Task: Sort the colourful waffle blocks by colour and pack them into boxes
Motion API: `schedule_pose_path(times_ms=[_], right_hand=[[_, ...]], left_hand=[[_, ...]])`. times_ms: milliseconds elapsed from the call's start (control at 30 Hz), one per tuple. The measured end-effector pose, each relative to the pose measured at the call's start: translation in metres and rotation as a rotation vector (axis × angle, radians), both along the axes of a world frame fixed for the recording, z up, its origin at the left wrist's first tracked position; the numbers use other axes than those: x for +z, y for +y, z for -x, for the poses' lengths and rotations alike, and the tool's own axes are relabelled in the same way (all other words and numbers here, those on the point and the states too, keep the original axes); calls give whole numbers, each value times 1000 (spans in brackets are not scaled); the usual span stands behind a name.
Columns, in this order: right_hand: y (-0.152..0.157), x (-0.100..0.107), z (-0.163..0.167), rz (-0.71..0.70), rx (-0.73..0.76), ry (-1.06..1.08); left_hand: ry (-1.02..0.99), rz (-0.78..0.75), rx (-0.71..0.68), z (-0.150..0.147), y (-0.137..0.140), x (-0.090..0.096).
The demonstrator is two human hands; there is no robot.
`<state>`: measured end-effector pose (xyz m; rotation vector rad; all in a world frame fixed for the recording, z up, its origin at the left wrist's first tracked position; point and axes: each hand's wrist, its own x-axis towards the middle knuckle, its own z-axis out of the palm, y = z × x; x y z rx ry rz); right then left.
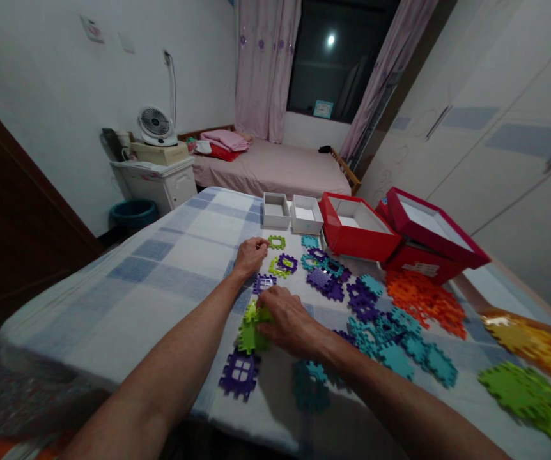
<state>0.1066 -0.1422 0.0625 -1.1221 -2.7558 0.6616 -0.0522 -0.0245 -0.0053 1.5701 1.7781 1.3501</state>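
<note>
My left hand [251, 257] rests on the cloth with its fingers curled together, fingertips at the left edge of a lime-green notched frame tile [281, 243]. Whether it grips anything is hidden. Closer to me, my right hand [289, 321] has its fingers closed on a lime-green notched tile [264, 313], above other lime-green tiles [247, 335]. A purple window tile [264, 283] lies between the hands, and another purple window tile [240, 374] lies nearest me. Beyond my right hand, a small purple frame tile [293, 262] overlaps a green one.
Purple tiles [321, 279] and teal tiles [395, 359] lie in loose piles to the right. Farther right are orange tiles [424, 300], yellow tiles [539, 342] and green tiles [519, 390]. Two small white boxes [307, 223] and red boxes [359, 239] line the back.
</note>
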Motion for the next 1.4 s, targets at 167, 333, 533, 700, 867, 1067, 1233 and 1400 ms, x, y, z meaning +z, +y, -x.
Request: schedule_pose_path(times_ms=[167,333,533,700,867,1067,1233,1400], right_hand=[[-1,5,3,49,-41,-49],[-2,6,-2,130,1,146],[-7,1,-15,-204,-11,231],[-15,-8,-25,-235,18,141],[-12,22,-87,-242,-239,418],[-41,21,-244,-359,-1035,299],[-79,-13,-346,-413,-1297,126],[-90,-43,-385,-503,-1351,50]], left_hand=[[2,3,6,0,1,-1],[7,9,7,0,0,0],[22,30,10,0,-2,3],[23,31,-27,-1,-8,10],[51,116,-10,4,-8,11],[88,180,28,4,-8,15],[107,174,41,2,-11,19],[111,165,38,4,-9,16]])
